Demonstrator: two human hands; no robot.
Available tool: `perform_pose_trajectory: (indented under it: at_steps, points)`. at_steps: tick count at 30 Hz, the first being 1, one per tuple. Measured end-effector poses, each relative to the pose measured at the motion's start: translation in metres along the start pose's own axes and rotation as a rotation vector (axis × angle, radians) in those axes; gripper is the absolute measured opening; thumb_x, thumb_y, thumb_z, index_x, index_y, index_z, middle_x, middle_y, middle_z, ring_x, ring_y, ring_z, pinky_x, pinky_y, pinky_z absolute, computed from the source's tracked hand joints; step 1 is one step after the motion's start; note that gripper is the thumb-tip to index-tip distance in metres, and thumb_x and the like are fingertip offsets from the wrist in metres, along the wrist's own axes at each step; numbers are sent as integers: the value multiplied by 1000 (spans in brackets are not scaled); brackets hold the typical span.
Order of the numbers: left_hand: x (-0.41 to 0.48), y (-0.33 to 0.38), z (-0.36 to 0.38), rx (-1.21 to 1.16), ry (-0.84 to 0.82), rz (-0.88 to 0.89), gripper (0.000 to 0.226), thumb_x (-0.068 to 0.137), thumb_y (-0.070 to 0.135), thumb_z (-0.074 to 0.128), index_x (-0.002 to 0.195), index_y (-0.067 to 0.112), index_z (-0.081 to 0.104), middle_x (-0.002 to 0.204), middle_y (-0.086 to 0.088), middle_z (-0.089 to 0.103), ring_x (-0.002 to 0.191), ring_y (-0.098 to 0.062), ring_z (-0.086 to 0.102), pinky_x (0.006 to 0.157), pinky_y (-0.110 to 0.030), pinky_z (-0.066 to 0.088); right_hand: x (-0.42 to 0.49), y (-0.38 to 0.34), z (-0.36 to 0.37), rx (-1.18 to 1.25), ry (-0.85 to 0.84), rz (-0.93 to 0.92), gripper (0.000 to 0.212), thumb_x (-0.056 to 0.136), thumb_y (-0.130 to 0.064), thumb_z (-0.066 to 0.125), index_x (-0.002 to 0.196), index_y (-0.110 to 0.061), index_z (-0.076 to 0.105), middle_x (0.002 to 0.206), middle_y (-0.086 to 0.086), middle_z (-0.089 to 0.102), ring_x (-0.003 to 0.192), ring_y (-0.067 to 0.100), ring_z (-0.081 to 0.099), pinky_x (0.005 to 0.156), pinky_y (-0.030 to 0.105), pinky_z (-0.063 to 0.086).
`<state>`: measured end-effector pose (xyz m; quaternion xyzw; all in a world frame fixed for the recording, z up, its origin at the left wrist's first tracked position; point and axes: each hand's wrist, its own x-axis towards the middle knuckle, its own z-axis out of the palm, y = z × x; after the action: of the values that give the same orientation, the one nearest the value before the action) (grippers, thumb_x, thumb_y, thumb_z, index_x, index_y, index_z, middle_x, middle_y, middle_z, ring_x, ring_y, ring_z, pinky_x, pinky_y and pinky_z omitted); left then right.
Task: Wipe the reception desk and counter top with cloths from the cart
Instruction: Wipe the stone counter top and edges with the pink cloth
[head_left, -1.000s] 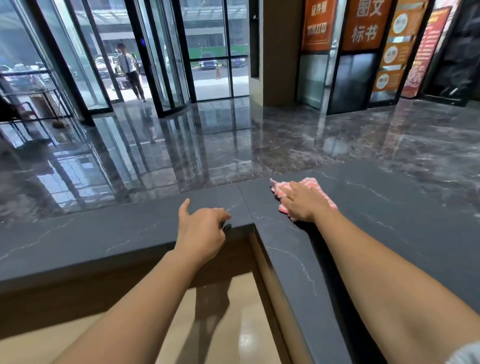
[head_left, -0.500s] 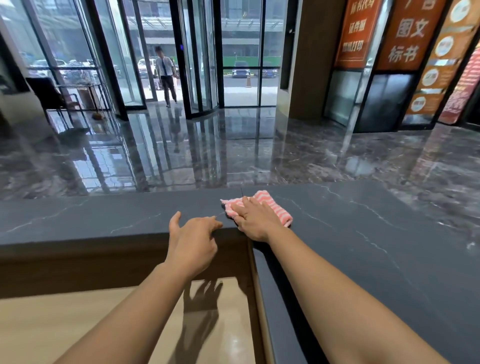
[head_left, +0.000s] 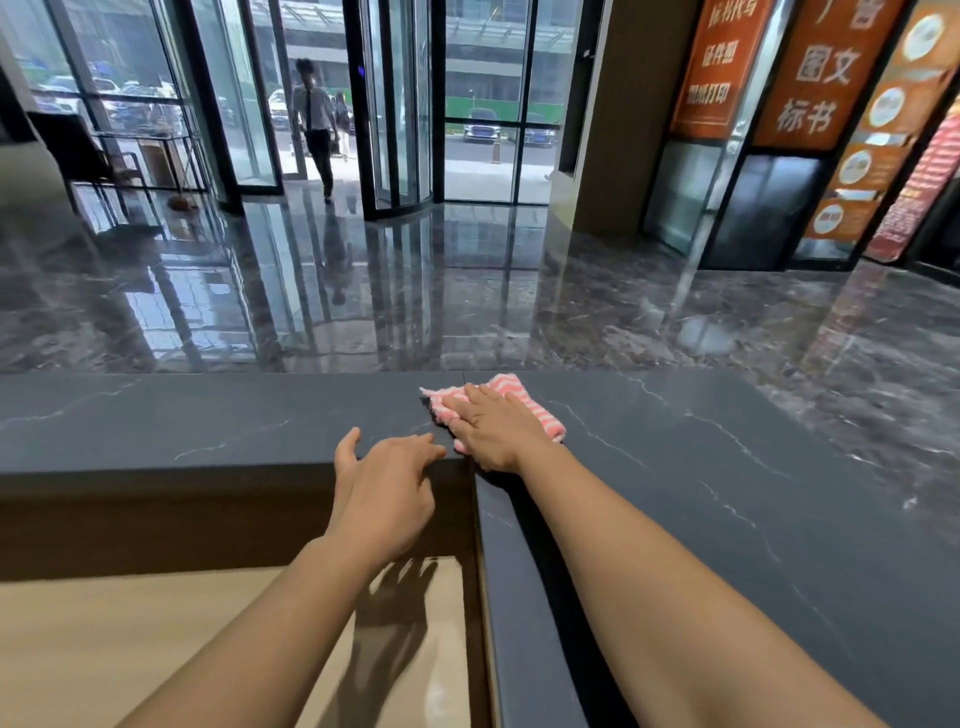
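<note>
A pink-and-white striped cloth lies on the dark marble counter top, at the inner corner where its two runs meet. My right hand presses flat on the cloth with the fingers spread, covering its near half. My left hand rests empty on the counter's near edge just left of the cloth, fingertips on the stone and fingers apart. Below the counter lies the lower beige desk surface.
Beyond the counter stretches a glossy dark marble floor. A person walks in through the glass entrance doors. A chair stands at the far left. Orange signs hang on the right wall.
My right hand has slid the cloth leftward along the counter toward the corner seam. My left hand has stayed on the counter edge. The person at the doors has come closer.
</note>
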<state>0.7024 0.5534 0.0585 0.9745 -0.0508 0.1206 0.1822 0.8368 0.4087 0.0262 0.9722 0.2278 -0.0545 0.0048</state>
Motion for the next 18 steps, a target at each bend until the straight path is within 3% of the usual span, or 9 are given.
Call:
perform_pose_trajectory:
  at_steps: [4,9,13,16,18]
  points:
    - [0,10,2,6,17,-34,45,93,12,47,131,35,55,141,16,50,133,0,40,118,-41,-3,9,18,-3,-3,25,4,60,99,-47,30,155,-31,17,163,4,14,149,27,9,118,50,11]
    - [-3,43,12,25,0,-58,44,94,16,45,133,36,54,143,17,47,136,-1,36,118,-42,-3,-16,78,-14,80,48,168,58,100,-48,29,154,-39,12,164,-1,6,150,25,-1,115,58,-2]
    - [-1,81,23,43,-22,-56,43,95,21,45,135,35,52,145,17,44,138,-1,33,119,-43,-2,-42,154,-10,62,15,264,61,97,-54,30,154,-41,10,163,0,6,150,28,0,116,57,3]
    - [-2,109,30,69,-71,-40,41,97,27,42,137,34,49,147,17,42,139,-2,31,118,-42,2,-62,209,-6,27,3,315,67,89,-62,20,153,-43,10,163,1,8,149,31,6,117,55,7]
    - [-4,123,34,109,-110,-41,36,97,33,41,131,28,52,141,12,48,135,-6,37,114,-39,8,-79,239,-6,49,20,377,60,95,-55,25,153,-42,12,162,2,12,148,30,9,118,52,10]
